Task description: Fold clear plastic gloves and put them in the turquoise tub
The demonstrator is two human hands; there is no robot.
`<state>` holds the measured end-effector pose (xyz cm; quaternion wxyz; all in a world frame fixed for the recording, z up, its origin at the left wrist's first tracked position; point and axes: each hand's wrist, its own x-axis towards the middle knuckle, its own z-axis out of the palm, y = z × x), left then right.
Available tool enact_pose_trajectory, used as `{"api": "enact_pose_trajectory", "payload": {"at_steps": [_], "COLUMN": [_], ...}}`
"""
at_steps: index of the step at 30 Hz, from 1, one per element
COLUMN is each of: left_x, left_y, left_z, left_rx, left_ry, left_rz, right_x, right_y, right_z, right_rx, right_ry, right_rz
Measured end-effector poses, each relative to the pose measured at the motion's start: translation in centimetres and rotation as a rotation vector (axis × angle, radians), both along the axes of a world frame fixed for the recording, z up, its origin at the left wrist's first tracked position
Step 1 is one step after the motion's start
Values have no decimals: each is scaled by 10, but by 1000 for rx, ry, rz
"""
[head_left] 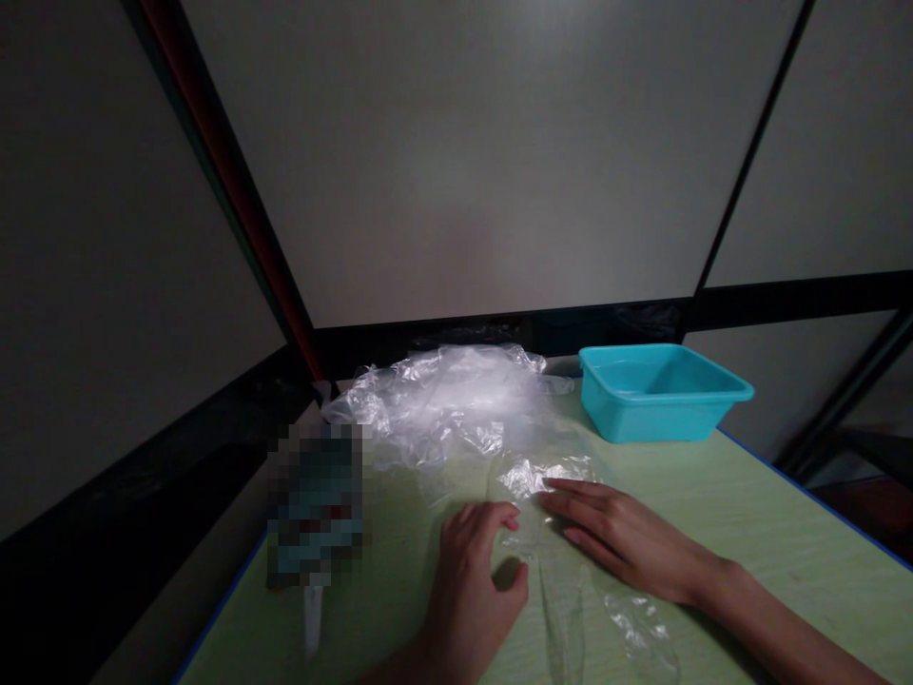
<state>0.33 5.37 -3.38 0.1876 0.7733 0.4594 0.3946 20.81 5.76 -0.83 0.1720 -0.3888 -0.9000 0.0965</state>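
Note:
A thin, clear plastic bag lies flat on the table in front of me, its edges hard to trace. My right hand rests on its upper part with the fingers stretched out. Just to the left is my left hand, thumb and curled fingers apart with nothing visible between them; whether it touches the plastic I cannot tell. Behind both hands sits a crumpled heap of clear plastic, shiny and loosely bunched.
A turquoise plastic basin stands at the back right of the pale green table. On the left lies a blurred-out greenish item, with a white strip below it. Light panels rise behind the table.

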Motion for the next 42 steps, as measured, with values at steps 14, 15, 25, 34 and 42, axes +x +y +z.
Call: {"api": "enact_pose_trajectory", "payload": {"at_steps": [14,15,25,34,42], "left_x": [1,1,-1,-4,1], "left_y": [-4,-4,3,3,2], "left_z": [11,11,10,5,3], "left_rx": [-9,2,113,123,26], "left_ry": [203,205,186,117,39], "left_rz": [-81,-82,-36,-65,-1], "right_x": [-14,-15,-16,-12,-13], "right_y": [-9,-10,-10,-11,-9], "right_z": [4,5,6,7,6], "right_rx": [-157,-166,-97,-3,-48], "right_ry": [143,143,81,-56,32], "right_rz": [29,32,43,-8,53]}}
